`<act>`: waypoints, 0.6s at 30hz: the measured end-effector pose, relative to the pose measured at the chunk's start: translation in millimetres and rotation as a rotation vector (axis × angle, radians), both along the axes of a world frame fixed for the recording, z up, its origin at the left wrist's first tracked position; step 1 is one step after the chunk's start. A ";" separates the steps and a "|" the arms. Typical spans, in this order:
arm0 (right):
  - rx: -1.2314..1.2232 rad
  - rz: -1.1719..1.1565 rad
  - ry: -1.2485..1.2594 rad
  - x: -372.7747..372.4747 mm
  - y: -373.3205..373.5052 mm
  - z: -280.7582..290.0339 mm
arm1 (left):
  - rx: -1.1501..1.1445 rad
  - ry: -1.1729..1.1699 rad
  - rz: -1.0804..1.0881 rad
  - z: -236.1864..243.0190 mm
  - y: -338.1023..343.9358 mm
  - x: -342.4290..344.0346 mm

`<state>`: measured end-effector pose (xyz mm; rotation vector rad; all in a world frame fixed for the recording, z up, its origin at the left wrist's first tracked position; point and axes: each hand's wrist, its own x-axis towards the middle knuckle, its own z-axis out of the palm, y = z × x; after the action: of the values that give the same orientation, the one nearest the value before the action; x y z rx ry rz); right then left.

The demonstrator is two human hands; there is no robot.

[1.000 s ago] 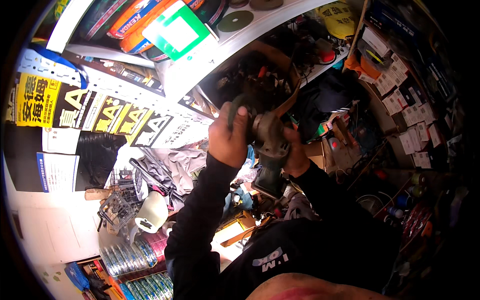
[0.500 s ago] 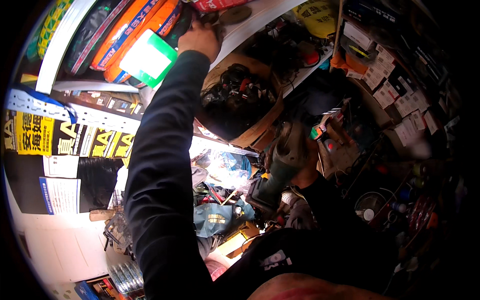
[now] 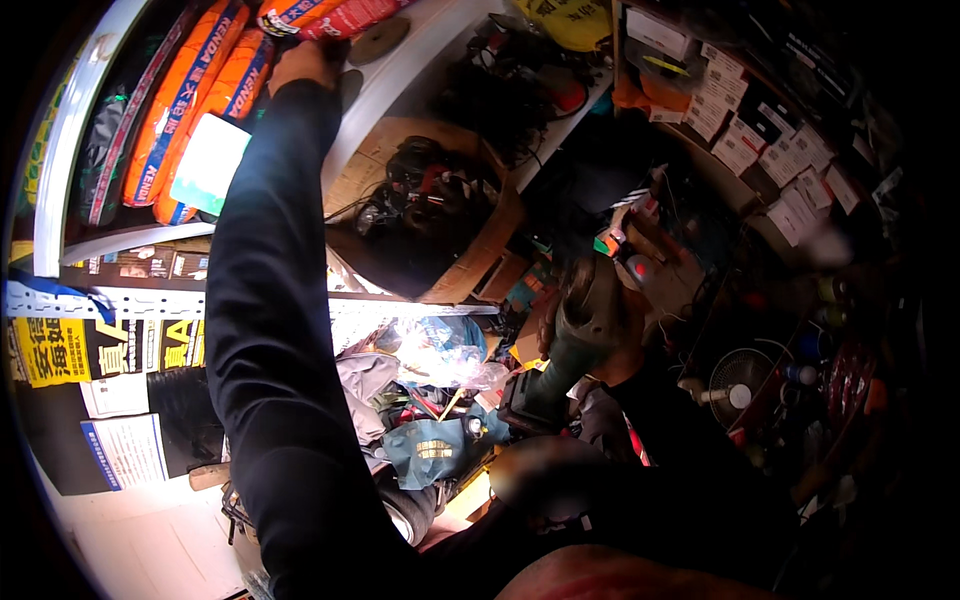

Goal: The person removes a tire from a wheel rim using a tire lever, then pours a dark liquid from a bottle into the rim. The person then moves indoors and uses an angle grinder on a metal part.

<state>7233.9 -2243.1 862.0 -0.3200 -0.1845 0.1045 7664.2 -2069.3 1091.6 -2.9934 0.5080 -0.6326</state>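
My left hand (image 3: 302, 66) reaches up onto a shelf at the top left. Its fingers are at the underside of a red package (image 3: 365, 14), and I cannot make out whether they grip it. A flat grey disc (image 3: 380, 42) lies on the shelf just right of this hand. Lower, near the middle, my right hand (image 3: 628, 335) is wrapped round a dark green cordless power tool (image 3: 568, 365). The tool has a bulky black base at its lower left end, and its upper end sits in shadow.
Orange wrapped packages (image 3: 185, 95) and a white-and-green card (image 3: 210, 165) fill the shelf at left. A cardboard box (image 3: 490, 235) of dark cables stands below. Plastic bags (image 3: 435, 350) and clutter lie under it; a small fan (image 3: 740, 394) is at right.
The view has shifted, so the shelf appears further left. My left hand has moved to the red package. My right hand still holds the power tool.
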 end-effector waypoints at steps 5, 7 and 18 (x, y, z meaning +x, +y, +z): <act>0.098 0.073 0.027 -10.1 15.2 3.8 | 0.028 -0.214 -0.153 29.1 22.9 -23.6; 0.158 0.190 0.052 -13.0 30.2 17.4 | -0.055 -0.317 -0.334 63.8 53.0 -79.4; 0.358 0.623 -0.161 -15.4 105.3 -21.2 | -0.755 0.254 -0.349 -60.7 72.7 -456.8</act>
<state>7218.5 -2137.8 840.8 0.0969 -0.4525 0.6555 7207.4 -1996.7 1030.9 -3.7649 1.0249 -0.5551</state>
